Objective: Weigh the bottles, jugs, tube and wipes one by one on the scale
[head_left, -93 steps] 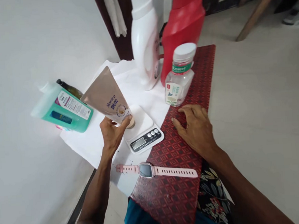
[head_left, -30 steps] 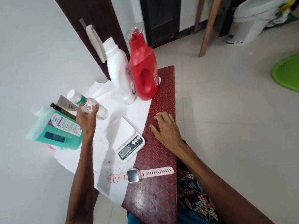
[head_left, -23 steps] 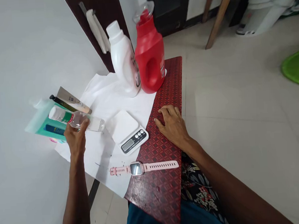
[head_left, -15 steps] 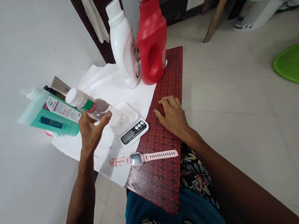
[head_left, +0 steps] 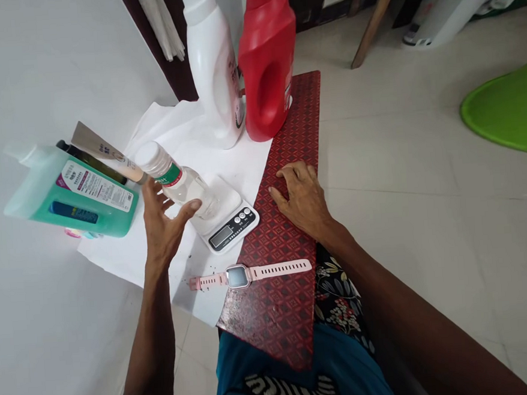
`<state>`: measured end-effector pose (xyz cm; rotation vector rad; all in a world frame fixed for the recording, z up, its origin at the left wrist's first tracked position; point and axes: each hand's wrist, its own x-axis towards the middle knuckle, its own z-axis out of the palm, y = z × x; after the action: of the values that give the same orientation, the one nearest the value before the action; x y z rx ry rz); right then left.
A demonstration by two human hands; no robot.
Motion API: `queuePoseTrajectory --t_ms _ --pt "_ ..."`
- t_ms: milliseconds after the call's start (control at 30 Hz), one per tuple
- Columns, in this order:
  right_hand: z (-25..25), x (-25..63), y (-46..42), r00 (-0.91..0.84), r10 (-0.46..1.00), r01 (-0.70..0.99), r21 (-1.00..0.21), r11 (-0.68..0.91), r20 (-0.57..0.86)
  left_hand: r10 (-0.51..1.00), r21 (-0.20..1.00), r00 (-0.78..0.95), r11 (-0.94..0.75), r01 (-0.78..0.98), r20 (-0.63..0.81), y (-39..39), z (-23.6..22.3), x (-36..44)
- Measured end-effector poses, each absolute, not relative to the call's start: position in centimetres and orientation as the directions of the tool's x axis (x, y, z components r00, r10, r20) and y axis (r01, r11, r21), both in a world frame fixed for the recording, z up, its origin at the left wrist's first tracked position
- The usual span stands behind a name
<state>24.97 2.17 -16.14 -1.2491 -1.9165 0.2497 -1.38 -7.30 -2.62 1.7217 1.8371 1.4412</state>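
Observation:
A clear bottle (head_left: 195,193) with a white cap and a green-and-red label stands on the white kitchen scale (head_left: 215,222). My left hand (head_left: 164,225) is beside the bottle, its thumb and fingers spread apart around the near side and not closed on it. Buttons and a small display sit on the scale's front edge; no reading can be made out. My right hand (head_left: 302,201) rests on the red patterned tabletop (head_left: 275,305), fingers loosely spread and holding nothing. In front of the scale lies a pink-strapped smartwatch (head_left: 237,276), laid out flat.
At the back stand a white detergent bottle (head_left: 214,74) and a red jug (head_left: 267,59). Left, by the wall, are a green liquid bottle (head_left: 106,217), a dark bottle (head_left: 93,160) and a tube (head_left: 109,153). White paper (head_left: 168,123) covers part of the table. A green object (head_left: 505,108) is at the right.
The clear bottle, tilted and blurred in my left hand before, now stands on the scale, and my left fingers have loosened from it. My right hand has stayed on the tabletop.

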Motion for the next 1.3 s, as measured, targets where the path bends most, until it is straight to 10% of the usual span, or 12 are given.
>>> queuePoseTrajectory --t_ms 333,600,1300 --pt "-16.1 24.9 2.0 -0.168 0.866 0.682 -0.578 0.447 0.472 0.705 0.725 -0.447 -0.14 0.674 0.551 -9.7 -3.2 -1.0" --pt "-15.7 25.1 2.1 -0.184 0.863 0.674 -0.579 0.459 0.47 0.818 0.77 -0.463 0.04 0.637 0.341 -7.2 -4.8 1.5" --pt "-16.7 25.4 2.4 -0.208 0.801 0.675 -0.511 0.533 0.561 0.296 0.701 -0.88 0.532 0.475 0.372 -6.9 -7.1 -13.6"
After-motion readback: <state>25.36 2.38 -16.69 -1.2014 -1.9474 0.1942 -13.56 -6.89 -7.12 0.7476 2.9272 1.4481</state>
